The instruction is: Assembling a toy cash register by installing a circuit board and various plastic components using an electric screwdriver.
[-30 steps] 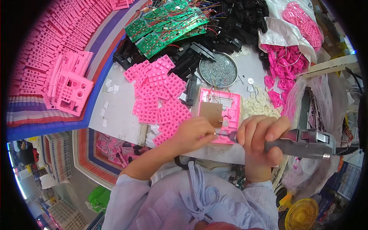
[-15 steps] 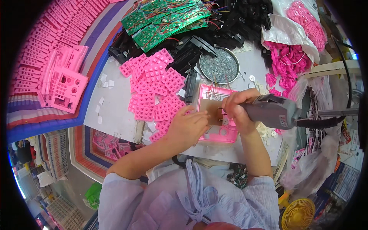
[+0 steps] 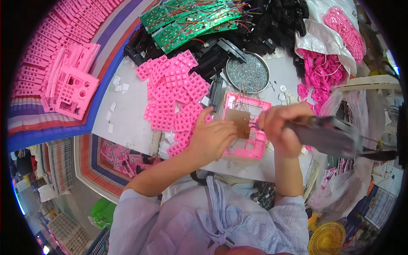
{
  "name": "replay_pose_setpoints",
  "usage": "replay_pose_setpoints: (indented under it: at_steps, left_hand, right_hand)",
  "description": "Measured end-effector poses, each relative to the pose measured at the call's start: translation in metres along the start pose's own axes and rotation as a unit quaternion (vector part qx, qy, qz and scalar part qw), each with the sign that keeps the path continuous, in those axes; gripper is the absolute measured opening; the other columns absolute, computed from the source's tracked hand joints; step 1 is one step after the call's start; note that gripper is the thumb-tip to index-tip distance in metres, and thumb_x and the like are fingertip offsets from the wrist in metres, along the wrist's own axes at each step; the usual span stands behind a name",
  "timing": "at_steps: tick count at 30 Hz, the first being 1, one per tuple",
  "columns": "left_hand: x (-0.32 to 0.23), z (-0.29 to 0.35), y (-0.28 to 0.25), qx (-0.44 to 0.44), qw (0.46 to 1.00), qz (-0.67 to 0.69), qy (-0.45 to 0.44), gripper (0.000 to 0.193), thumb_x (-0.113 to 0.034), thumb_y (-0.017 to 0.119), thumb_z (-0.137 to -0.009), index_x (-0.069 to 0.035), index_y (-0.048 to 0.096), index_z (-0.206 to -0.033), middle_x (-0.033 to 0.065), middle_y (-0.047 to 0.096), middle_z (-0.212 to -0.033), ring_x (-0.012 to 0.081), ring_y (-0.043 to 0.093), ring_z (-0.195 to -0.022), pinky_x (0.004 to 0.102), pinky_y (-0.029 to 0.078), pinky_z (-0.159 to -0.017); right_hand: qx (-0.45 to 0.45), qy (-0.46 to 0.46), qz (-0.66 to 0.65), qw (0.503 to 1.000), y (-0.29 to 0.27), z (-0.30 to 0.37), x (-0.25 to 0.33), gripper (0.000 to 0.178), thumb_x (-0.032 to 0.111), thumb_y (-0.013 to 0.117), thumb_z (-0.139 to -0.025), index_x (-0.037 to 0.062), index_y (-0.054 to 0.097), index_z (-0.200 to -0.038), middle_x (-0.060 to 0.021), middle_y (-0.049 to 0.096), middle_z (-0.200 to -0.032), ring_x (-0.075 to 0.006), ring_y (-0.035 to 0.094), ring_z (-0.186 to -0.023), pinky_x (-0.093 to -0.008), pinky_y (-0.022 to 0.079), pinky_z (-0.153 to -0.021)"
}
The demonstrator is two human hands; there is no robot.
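A pink plastic casing [image 3: 256, 149] lies on the white table before me, with a brown board [image 3: 239, 120] set inside it and thin wires at its far end. My left hand [image 3: 213, 137] grips the casing's left side, some fingers stretched over the board's edge and one sticking up apart. Wrapped round a dark grey power screwdriver [image 3: 325, 136] is my right hand [image 3: 287, 125], just right of the board. The tool lies nearly level, its tip pointing left toward the board's right edge. Motion blurs both the tool and that hand.
Left of the casing lie piled pink keypads [image 3: 176, 91]. A round dish of small screws [image 3: 247, 72] stands beyond it, near black plastic parts [image 3: 212, 55] and green circuit boards [image 3: 191, 23]. Pink casings [image 3: 76, 93] fill the left side. A white bag [image 3: 316, 38] spills pink parts at far right.
My right hand has drawn the screwdriver to the right, uncovering more of the board's right edge. The left hand stays on the casing. The whole view has shifted slightly.
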State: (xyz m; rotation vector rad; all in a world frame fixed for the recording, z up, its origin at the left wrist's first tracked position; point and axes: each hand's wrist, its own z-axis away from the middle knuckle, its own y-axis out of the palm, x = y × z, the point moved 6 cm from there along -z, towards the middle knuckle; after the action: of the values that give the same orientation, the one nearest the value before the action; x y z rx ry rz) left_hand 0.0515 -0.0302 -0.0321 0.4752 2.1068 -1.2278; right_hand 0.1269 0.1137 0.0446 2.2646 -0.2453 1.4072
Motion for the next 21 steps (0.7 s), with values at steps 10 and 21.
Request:
replay_pose_setpoints:
  at_steps: [10,21]
  left_hand:
    - [-0.002,0.002,-0.01,-0.06,0.997,0.04,0.033,0.016,-0.011,0.078,-0.076,-0.01,0.068,-0.089,0.003,0.072,-0.089,0.0188,0.07,-0.089,0.0598,0.024,-0.115]
    - [-0.002,-0.008,-0.029,-0.111,0.993,-0.039,0.0,0.028,-0.029,0.082,-0.071,-0.011,0.066,-0.085,-0.0012,0.067,-0.095,0.0192,0.065,-0.099,0.0614,0.02,-0.114]
  right_hand:
    - [0.084,-0.017,-0.131,0.988,0.03,0.007,0.015,0.025,0.011,0.069,-0.088,0.0039,0.051,-0.104,-0.0065,0.055,-0.07,-0.0161,0.052,-0.058,-0.0383,0.048,-0.062]
    - [0.058,-0.038,-0.097,0.993,0.032,-0.004,-0.005,0.026,0.01,0.068,-0.091,0.0037,0.047,-0.104,-0.0075,0.055,-0.073,-0.0145,0.052,-0.059,-0.038,0.05,-0.065]
